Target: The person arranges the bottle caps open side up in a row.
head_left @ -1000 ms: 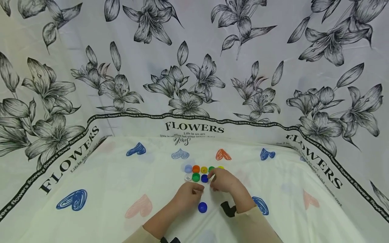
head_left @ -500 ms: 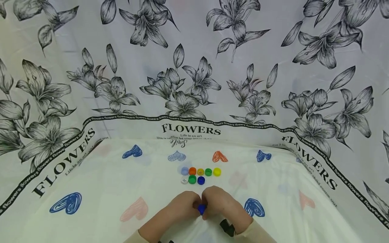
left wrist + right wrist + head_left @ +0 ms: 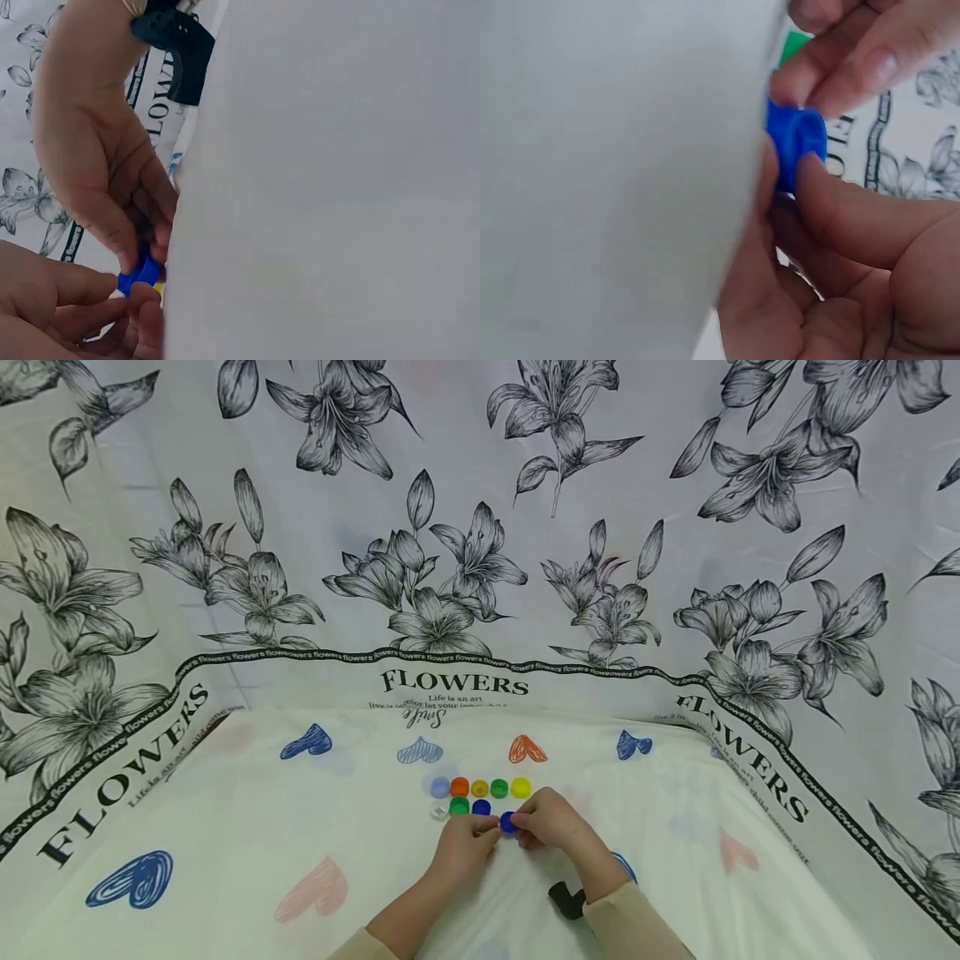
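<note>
Two hands meet over a blue bottle cap [image 3: 507,822], just right of the front row of caps. My right hand [image 3: 555,822] pinches it from the right, thumb against its rim in the right wrist view, where the hollow side of the cap [image 3: 787,142] partly shows. From the other side my left hand [image 3: 459,852] has its thumb and a finger on the cap's edge. Closest to the held one is another blue cap [image 3: 481,807], with a green cap [image 3: 458,807] and a clear cap [image 3: 438,811] to its left. In the left wrist view fingers partly cover the blue cap [image 3: 150,268].
Behind stands a row with an orange cap [image 3: 460,787], a dark yellow cap [image 3: 479,788], a green cap [image 3: 498,788], a bright yellow cap [image 3: 521,787] and a pale blue cap [image 3: 440,787]. A heart-printed white cloth [image 3: 225,827] covers the table. A flowered curtain [image 3: 450,552] hangs behind.
The blue cap lay nearer the front, between the hands; both hands took hold of it and carried it forward beside the front row. The head view has shifted slightly.
</note>
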`<state>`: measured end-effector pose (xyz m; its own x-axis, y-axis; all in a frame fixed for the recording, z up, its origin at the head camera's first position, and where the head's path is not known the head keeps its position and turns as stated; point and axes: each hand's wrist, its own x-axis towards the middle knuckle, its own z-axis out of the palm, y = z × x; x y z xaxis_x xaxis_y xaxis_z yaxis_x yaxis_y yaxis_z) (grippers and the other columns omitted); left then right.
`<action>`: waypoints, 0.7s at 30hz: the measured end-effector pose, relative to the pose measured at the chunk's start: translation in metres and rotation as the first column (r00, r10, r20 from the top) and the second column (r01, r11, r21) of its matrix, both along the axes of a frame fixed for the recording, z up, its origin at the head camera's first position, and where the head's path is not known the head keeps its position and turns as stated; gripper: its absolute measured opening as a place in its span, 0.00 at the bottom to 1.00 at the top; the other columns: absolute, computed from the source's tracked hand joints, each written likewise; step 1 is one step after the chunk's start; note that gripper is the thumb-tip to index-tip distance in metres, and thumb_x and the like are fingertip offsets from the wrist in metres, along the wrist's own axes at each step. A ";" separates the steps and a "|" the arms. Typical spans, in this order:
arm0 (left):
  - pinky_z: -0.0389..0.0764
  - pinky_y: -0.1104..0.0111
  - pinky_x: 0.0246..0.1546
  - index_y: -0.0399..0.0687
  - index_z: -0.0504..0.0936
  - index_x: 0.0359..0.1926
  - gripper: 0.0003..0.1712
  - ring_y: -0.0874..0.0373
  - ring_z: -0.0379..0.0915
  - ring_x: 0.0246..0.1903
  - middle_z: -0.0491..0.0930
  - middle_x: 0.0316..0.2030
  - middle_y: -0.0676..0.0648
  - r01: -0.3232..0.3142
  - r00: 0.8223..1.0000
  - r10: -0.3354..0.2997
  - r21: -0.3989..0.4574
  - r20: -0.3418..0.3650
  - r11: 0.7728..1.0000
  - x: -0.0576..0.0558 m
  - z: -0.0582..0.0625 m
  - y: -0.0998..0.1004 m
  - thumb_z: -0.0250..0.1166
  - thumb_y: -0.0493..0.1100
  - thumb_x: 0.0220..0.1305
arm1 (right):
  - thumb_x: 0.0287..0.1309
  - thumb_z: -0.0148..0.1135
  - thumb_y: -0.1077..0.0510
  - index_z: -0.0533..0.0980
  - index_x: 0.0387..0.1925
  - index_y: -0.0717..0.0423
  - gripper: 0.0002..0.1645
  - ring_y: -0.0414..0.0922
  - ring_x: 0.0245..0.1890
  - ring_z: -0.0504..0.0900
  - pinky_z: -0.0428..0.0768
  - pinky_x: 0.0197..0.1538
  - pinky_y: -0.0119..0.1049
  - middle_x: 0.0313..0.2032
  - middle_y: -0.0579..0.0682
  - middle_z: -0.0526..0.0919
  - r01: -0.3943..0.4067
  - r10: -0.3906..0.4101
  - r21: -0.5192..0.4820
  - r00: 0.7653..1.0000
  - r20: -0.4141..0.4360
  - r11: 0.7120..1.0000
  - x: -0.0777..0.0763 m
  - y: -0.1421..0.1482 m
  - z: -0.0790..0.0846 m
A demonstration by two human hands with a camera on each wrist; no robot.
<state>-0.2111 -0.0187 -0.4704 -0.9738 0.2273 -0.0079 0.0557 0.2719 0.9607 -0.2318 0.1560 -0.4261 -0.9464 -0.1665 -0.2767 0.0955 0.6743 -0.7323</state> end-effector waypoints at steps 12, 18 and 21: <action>0.78 0.71 0.32 0.23 0.82 0.54 0.24 0.60 0.76 0.29 0.86 0.48 0.36 0.024 0.999 -0.024 0.005 -0.048 1.000 0.006 -0.001 0.007 0.58 0.25 0.54 | 0.67 0.64 0.66 0.74 0.62 0.71 0.24 0.44 0.29 0.84 0.84 0.35 0.37 0.31 0.52 0.84 0.029 -0.029 -0.059 1.000 -0.001 0.998 -0.001 0.000 -0.001; 0.79 0.70 0.34 0.24 0.81 0.56 0.24 0.57 0.77 0.35 0.84 0.52 0.36 0.033 0.999 -0.033 -0.026 -0.019 0.999 0.005 -0.004 0.007 0.60 0.27 0.57 | 0.66 0.64 0.68 0.73 0.53 0.67 0.16 0.46 0.31 0.84 0.84 0.37 0.40 0.34 0.54 0.84 0.047 -0.049 -0.099 0.999 -0.011 0.994 0.001 -0.001 -0.002; 0.77 0.71 0.32 0.25 0.82 0.55 0.23 0.57 0.76 0.35 0.84 0.53 0.37 0.032 0.999 -0.032 -0.039 0.002 0.999 0.008 -0.004 0.007 0.60 0.27 0.57 | 0.65 0.65 0.67 0.73 0.50 0.65 0.15 0.45 0.31 0.83 0.82 0.36 0.39 0.34 0.53 0.83 0.017 -0.018 -0.067 1.000 -0.017 0.998 0.003 0.000 -0.003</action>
